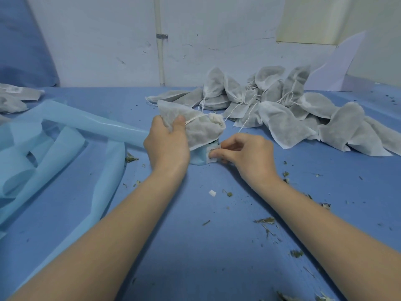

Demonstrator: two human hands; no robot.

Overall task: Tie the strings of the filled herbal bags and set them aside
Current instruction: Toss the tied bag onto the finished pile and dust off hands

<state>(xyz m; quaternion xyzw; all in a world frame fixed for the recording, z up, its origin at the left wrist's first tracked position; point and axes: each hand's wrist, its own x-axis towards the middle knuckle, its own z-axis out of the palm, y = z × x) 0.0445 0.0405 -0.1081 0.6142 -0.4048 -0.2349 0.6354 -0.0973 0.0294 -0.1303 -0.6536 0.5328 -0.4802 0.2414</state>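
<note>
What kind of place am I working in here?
Probably a small herbal-bag packing bench, not a kitchen. A heap of filled drawstring bags lies on a blue-covered table strewn with dried leaf bits, against a bare scuffed wall.

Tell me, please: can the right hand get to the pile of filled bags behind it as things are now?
Probably yes, but not at once. The pile of filled bags lies just beyond the right hand with bare table between them. However, this hand is now pinching a small label and would have to let go first.
</note>
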